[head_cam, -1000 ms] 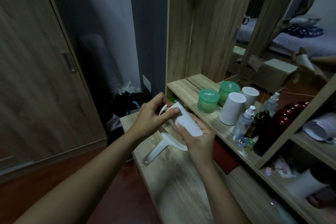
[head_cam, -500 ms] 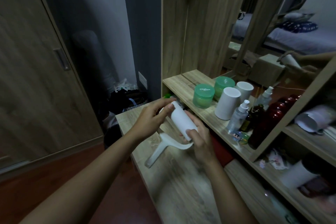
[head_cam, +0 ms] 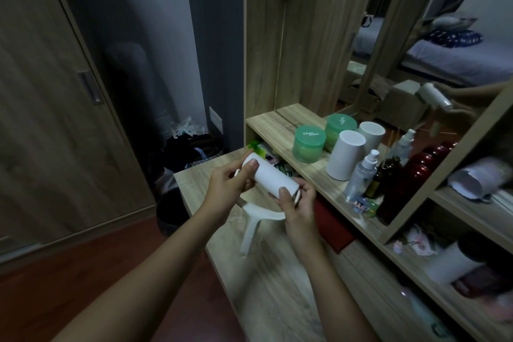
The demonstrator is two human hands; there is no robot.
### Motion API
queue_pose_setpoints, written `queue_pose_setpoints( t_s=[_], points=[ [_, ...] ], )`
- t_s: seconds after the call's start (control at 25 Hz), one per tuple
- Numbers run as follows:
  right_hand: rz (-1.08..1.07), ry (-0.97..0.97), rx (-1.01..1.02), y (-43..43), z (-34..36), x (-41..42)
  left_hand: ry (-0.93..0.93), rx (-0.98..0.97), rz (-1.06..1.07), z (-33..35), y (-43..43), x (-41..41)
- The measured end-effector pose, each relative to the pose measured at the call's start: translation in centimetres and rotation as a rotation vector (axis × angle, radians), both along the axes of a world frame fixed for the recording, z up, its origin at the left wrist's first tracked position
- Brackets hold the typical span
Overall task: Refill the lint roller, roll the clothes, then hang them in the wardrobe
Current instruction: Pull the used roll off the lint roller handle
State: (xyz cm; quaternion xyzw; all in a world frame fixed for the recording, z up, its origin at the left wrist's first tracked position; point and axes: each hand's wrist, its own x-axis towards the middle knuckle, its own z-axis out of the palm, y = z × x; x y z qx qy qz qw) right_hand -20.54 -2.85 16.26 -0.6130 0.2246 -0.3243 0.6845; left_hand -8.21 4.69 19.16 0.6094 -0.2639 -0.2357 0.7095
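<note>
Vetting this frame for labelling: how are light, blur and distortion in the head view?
Head view: dim, flat room light, no glare. Left hand and right hand on the white roll are fairly sharp; the right edge smears, notably the white object at far right. Wide-angle lens bows the wardrobe door.

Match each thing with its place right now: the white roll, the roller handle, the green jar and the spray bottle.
Things:
1. white roll
2. roller handle
3. green jar
4. spray bottle

Places:
A. leftmost item standing on the shelf
B. held between the left hand and the right hand
C. right beside the brown bottle
D. juts down below the right hand

Pairs: 1-B, 2-D, 3-A, 4-C
</note>
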Motion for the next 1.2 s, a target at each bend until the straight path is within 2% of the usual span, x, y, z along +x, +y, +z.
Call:
queue_pose_setpoints(
  t_s=[0.16, 0.32, 0.52, 0.68, 0.84, 1.08, 1.2],
  points=[
    [0.002, 0.026, -0.069, 0.4, -0.4, 0.1, 0.21, -0.033, 0.11, -2.1, 0.1, -0.8],
    [-0.021, 0.131, -0.169, 0.3, -1.0, 0.2, 0.269, -0.024, 0.131, -3.1, 0.0, -1.0],
    [-0.073, 0.214, -0.193, -0.3, -2.0, 0.5, 0.415, 0.005, 0.202, -4.4, -0.4, -1.3],
    [-0.027, 0.317, -0.081, -1.1, -3.9, -0.2, 0.431, 0.072, 0.257, -6.2, -0.7, -1.4],
    [-0.027, 0.348, 0.254, -3.3, -7.8, -1.1, 0.478, 0.082, 0.306, -7.6, -1.4, -0.4],
    [-0.113, 0.462, 0.346, -6.3, -14.2, -1.9, 0.53, 0.108, 0.283, -9.7, -2.8, 0.2],
    [-0.101, 0.505, 0.292, -7.3, -15.9, -1.7, 0.527, 0.134, 0.29, -10.5, -3.4, 0.6]
  ],
)
